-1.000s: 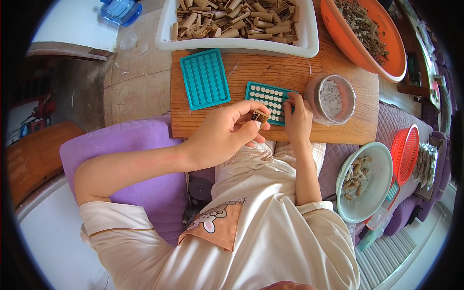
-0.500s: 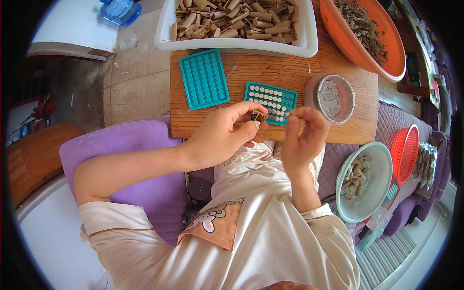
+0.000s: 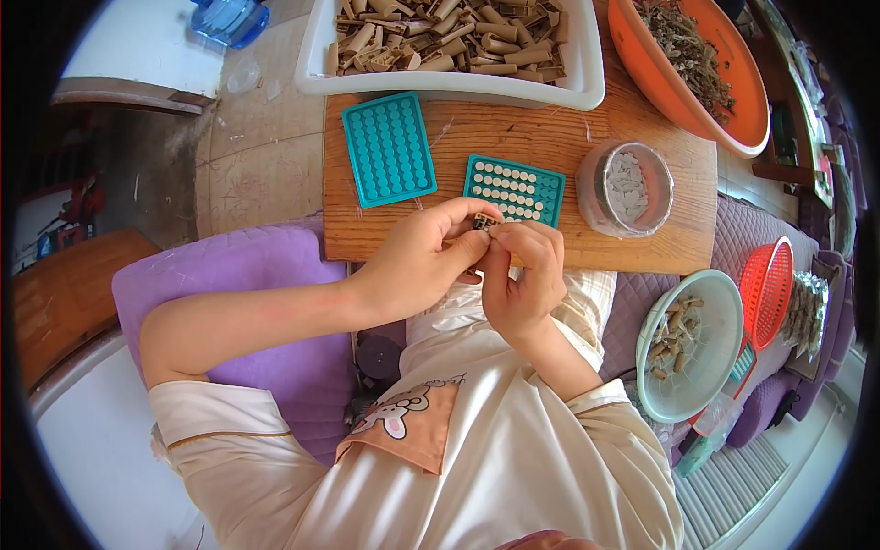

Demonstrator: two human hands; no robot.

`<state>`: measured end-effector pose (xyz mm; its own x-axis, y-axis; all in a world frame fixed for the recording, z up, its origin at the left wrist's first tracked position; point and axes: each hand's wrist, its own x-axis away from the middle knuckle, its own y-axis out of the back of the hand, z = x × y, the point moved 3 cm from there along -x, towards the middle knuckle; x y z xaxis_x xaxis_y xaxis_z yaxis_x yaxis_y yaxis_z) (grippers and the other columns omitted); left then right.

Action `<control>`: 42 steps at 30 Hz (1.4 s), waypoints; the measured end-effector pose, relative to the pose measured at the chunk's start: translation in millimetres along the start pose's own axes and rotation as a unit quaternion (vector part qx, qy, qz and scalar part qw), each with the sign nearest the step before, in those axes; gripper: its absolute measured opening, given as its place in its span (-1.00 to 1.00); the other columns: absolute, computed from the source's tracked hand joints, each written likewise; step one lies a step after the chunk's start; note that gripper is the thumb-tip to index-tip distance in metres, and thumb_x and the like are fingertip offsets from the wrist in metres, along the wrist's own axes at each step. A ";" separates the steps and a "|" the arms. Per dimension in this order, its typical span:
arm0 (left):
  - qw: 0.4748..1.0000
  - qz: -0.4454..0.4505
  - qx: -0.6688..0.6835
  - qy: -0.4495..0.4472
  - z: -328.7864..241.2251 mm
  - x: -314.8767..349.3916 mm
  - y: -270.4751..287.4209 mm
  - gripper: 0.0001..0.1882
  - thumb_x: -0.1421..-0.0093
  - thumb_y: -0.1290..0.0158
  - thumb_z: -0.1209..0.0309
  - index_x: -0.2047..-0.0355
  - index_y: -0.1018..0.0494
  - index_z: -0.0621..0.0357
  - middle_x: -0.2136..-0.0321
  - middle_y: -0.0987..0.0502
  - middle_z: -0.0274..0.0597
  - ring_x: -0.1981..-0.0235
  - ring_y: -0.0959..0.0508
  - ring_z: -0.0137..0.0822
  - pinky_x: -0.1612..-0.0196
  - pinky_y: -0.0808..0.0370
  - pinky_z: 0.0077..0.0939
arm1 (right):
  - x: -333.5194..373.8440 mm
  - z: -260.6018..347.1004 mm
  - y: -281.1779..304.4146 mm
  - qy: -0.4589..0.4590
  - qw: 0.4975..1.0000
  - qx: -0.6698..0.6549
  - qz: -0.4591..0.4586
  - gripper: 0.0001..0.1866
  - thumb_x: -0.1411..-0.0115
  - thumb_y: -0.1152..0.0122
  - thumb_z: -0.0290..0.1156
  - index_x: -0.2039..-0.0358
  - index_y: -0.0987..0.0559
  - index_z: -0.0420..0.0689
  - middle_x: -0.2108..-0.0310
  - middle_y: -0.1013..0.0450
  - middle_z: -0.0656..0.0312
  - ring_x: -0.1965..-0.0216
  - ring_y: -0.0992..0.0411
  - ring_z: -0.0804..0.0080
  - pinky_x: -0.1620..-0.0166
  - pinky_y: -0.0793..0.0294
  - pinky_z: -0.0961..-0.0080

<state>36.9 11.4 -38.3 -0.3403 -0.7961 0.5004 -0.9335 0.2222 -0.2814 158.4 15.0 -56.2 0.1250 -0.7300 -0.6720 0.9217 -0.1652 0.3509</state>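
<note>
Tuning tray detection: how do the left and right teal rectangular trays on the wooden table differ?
Left teal rectangular tray shows bare round cells; right teal rectangular tray holds white round discs. Left tray's long sides run roughly front-to-back; right tray's, roughly sideways. Left tray is fully visible; right tray is partly hidden by the right hand. Both are teal with round cells.

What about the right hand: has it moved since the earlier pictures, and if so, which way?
Yes. The right hand has moved left, farther from the round tub on the table, and is now close against the left hand.
</note>
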 end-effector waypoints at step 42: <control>0.999 0.013 -0.038 0.027 4.5 -3.0 1.4 -0.71 -0.18 0.23 0.52 0.07 -0.22 0.27 0.33 -0.39 -0.25 0.31 -0.41 -0.55 0.24 -0.44 -0.63 | -5.4 -1.6 14.3 -0.053 0.996 -0.007 0.064 -0.75 0.21 -0.20 -0.71 0.45 -0.44 -0.22 0.53 -0.44 0.17 0.52 -0.43 0.33 0.47 -0.42 0.56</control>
<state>37.1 11.5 -43.9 -0.3676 -0.7586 0.5379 -0.9297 0.2853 -0.2331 171.5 17.6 -48.6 0.2035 -0.8109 -0.5487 0.9058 -0.0567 0.4198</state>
